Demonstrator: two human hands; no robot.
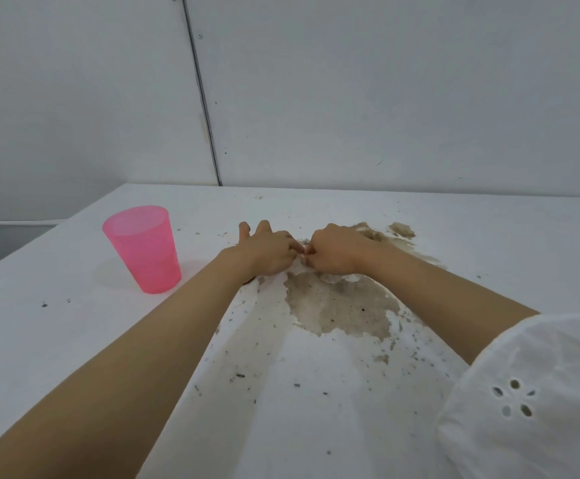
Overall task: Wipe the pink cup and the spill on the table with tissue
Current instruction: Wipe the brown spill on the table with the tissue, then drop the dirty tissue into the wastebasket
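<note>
A translucent pink cup [144,248] stands upright on the white table [57,323], left of my hands. A brown spill [342,305] spreads over the table's middle, with more patches [400,230] behind my right hand. My left hand [267,250] and my right hand [336,250] meet fingertip to fingertip at the spill's far edge, both pinching a piece of white tissue [336,278] that lies wet and crumpled under them. Most of the tissue is hidden by the hands.
Dark specks and small splashes [240,376] are scattered over the table. A grey panelled wall [350,98] rises right behind the table's far edge. The table's left edge [39,240] runs diagonally past the cup. A white sleeve [530,392] covers my right upper arm.
</note>
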